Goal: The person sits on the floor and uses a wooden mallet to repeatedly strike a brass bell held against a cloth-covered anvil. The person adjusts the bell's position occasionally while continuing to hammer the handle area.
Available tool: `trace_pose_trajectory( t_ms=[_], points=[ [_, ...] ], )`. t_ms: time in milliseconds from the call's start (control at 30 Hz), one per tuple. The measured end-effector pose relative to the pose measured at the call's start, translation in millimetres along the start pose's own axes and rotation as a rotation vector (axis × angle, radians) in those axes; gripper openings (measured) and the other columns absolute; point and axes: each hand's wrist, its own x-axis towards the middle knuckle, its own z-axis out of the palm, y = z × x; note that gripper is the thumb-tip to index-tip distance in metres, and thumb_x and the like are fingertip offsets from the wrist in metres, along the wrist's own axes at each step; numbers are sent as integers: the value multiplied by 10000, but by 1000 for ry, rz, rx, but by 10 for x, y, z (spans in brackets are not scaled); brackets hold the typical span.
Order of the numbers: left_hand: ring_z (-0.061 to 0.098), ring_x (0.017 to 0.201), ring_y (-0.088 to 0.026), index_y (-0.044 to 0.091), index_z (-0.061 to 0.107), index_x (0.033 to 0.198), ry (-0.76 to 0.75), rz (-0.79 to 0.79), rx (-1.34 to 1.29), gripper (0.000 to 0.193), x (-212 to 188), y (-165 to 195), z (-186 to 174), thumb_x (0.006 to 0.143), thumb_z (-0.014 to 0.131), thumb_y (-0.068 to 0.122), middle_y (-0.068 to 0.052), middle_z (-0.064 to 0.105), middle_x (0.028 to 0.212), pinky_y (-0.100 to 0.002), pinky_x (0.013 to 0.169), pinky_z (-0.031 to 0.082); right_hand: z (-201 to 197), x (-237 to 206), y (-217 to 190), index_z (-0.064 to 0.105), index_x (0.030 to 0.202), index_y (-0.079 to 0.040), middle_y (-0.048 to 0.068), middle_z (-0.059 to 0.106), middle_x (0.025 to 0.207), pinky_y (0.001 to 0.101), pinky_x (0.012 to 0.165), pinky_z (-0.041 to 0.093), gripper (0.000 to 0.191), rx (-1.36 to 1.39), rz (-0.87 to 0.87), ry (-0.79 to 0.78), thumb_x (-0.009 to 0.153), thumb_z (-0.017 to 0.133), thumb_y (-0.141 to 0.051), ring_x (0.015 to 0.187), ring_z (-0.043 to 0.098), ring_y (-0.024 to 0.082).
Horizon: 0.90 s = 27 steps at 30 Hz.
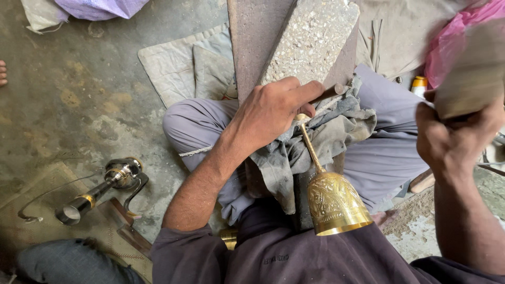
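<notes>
Left hand (273,113) grips a punch tool (330,92) on the brass bell (336,202), lying across the lap at 6 o'clock. Right hand (455,139), at 3 o'clock, grips a raised wooden mallet (473,73). Judged step: engraving; next blow needs a square hit.

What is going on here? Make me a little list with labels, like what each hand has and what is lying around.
Left hand: left hand grips a thin tool at the base end of a brass goblet
Right hand: right hand is raised, gripping a blurred wooden block
Goblet: engraved, lying stem-up on a grey rag across the lap
Work surface: speckled stone slab between the knees
On the floor, left: metal torch-like tool
Far right: pink bag, small yellow-capped bottle
</notes>
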Motion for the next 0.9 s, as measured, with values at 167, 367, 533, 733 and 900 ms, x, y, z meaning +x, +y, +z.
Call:
trace_pose_trajectory(
  t_ms=[167, 367, 533, 733, 900],
  points=[
    [694, 642, -102, 157, 639, 1245, 5, -66, 4, 283, -54, -60, 104, 1006, 657, 7, 17, 640, 765, -214, 433, 526, 183, 73, 93, 560, 996, -14, 81, 618, 803, 294, 627, 514, 161, 373, 91, -17, 893, 671, 40, 688, 616, 153],
    [665, 651, -109, 129, 627, 1209, 243, -133, -56, 210, -187, -21, 249, 1016, 675, 196, -3, 683, 808, -217, 497, 534, -80, 258, 103, 535, 1131, 52, 165, 644, 899, 302, 618, 505, 169, 786, 35, 7, 995, 632, 79, 727, 633, 203],
    [689, 710, -127, 98, 599, 1032, 450, -283, -63, 285, -324, 80, 324, 1007, 659, 375, -14, 688, 817, -301, 597, 538, -437, 652, -37, 552, 1189, 65, 182, 655, 943, 306, 639, 516, 184, 691, -89, -35, 1028, 622, 121, 761, 652, 222],
    [759, 759, -118, 47, 593, 1003, 576, -405, -288, 300, -380, 222, 361, 1041, 659, 337, -31, 729, 846, -261, 632, 609, -778, 1075, -337, 586, 1221, 48, 175, 663, 970, 324, 671, 527, 230, 416, -254, -111, 1009, 638, 121, 771, 657, 231],
    [790, 780, -125, 14, 551, 975, 637, -498, -406, 302, -404, 232, 442, 1021, 698, 274, -60, 745, 843, -249, 610, 635, -1057, 1285, -572, 674, 1180, 12, 136, 665, 871, 359, 608, 508, 228, 113, -325, -208, 952, 678, 15, 647, 619, 222]
  ],
)
